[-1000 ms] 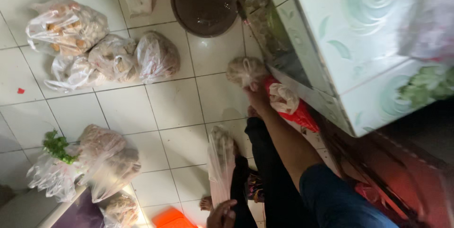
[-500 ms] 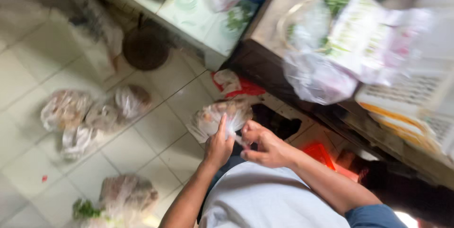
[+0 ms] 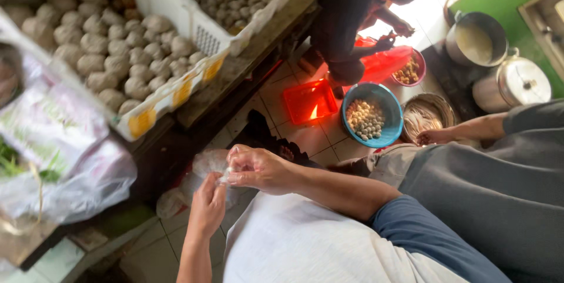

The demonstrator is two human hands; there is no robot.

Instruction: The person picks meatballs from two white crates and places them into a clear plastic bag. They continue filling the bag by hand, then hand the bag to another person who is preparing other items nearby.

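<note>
A clear plastic bag (image 3: 197,180) with pale contents hangs in front of my white shirt, above the tiled floor. My left hand (image 3: 207,204) rises from the bottom edge and pinches the bag's top. My right hand (image 3: 258,168), on a blue-sleeved arm coming from the right, grips the same gathered top. The fingertips of both hands meet there. The dark edge of a bench hides the bag's lower part.
White crates (image 3: 176,86) of pale round balls stand on a wooden bench at upper left, with plastic bags of greens (image 3: 53,142) beside them. On the floor are a blue bowl (image 3: 392,127), a red tray (image 3: 309,102) and metal pots (image 3: 517,80). Another person crouches at the top; a grey-clad person's hand (image 3: 435,136) is at right.
The view has swung from the tiled floor up to the bench and crates. My right hand picked a bag off the floor; now both hands hold its top.
</note>
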